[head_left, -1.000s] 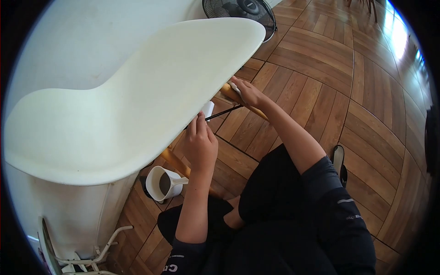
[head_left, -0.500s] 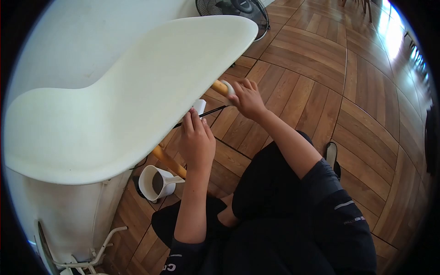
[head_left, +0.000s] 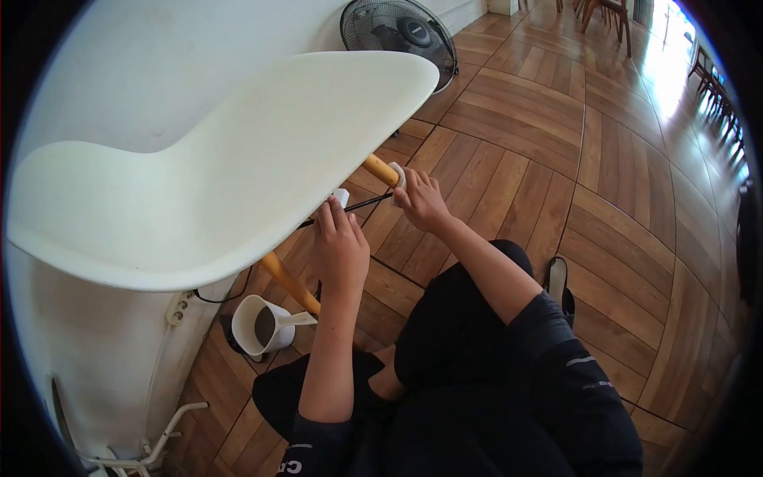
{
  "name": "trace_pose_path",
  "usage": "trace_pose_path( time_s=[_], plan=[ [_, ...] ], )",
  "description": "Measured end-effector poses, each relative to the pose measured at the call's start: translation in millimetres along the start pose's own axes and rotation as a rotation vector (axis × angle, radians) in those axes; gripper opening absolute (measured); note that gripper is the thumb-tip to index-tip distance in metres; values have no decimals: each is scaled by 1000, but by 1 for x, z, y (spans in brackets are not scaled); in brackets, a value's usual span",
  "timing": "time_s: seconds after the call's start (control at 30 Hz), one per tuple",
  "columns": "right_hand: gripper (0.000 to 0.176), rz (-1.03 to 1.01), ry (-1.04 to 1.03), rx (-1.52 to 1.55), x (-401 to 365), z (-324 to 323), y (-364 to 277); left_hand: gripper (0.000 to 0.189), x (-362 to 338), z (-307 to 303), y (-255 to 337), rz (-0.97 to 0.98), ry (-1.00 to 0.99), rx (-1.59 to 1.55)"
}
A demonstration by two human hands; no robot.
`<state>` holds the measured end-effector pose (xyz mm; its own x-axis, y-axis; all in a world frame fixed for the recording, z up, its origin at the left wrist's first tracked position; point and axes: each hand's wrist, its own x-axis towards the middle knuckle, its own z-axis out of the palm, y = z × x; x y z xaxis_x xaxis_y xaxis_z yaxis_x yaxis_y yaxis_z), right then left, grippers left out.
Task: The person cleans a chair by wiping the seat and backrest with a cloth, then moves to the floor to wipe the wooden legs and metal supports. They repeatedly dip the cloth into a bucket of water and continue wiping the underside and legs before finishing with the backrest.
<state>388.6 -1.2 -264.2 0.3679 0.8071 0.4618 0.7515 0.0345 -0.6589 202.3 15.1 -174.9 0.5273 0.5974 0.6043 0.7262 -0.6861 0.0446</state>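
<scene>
My right hand (head_left: pixel 421 199) wraps a white cloth (head_left: pixel 396 176) against the chair leg (head_left: pixel 380 168), likely to rub along it; my left hand (head_left: pixel 340 246) pinches a small white pad (head_left: pixel 340 195) beside the black rod (head_left: pixel 369 203) under the seat (head_left: pixel 238 159).

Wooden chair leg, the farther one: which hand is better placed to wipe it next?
Right, probably. The right hand holds a white cloth against the wooden chair leg; the left hand is lower, by the black brace, off that leg.
</scene>
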Motion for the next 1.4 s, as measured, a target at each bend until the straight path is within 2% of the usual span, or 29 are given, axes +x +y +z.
trace_pose_path(
  time_s=[0.07, 0.13, 0.2, 0.27, 0.37, 0.47, 0.6, 0.73, 0.8, 0.93, 1.03, 1.13, 1.2, 1.27, 1.3, 1.37, 1.4],
  plan=[
    [68, -38, -14, -53, -4, -4, 4, 35, -1, 1, -2, -5, -10, 12],
    [70, -267, -54, -210, -2, -19, 10, 34, -2, 2, -7, 32, 31, 5],
    [67, -255, -125, -235, 7, -34, 8, 33, -2, 0, -11, 36, 21, 3],
    [65, -129, -364, -182, 16, -48, 6, 33, -3, 0, -10, 44, 10, -11],
    [60, -82, -302, -184, 23, -41, 7, 32, -3, 0, -6, 19, 39, 36],
    [58, -21, -330, -204, 27, -31, 16, 31, -3, 0, -9, 48, 60, -1],
    [60, -77, -389, -86, 30, -22, 45, 30, -2, -3, -11, 61, 51, 41],
    [54, -26, -663, -252, 15, -20, 86, 30, -2, -5, -6, 47, 48, 63],
    [52, 102, -819, -278, 4, -18, 108, 30, -2, -5, -3, 9, 21, 52],
    [55, 67, -901, -300, -2, -10, 127, 30, -3, 0, -2, 39, 70, 118],
    [57, 51, -872, -299, -4, -14, 125, 29, -3, 3, -2, 9, 51, 100],
    [54, 139, -796, -121, 4, -24, 89, 30, -3, 3, -4, 33, 75, 118],
    [56, 174, -671, -41, 16, -30, 59, 30, -4, 5, -5, 44, 87, 107],
    [55, 135, -444, 167, 25, -36, 27, 30, -3, 5, -7, 51, 106, 101],
    [55, 129, -446, 169, 27, -43, 9, 30, -4, 4, -7, 56, 100, 97],
    [55, -8, -50, 531, 30, -53, -25, 31, -4, 3, -8, 44, 69, 52],
    [55, -18, -53, 534, 29, -51, -37, 31, -4, 1, -8, 39, 76, 58]
  ],
)
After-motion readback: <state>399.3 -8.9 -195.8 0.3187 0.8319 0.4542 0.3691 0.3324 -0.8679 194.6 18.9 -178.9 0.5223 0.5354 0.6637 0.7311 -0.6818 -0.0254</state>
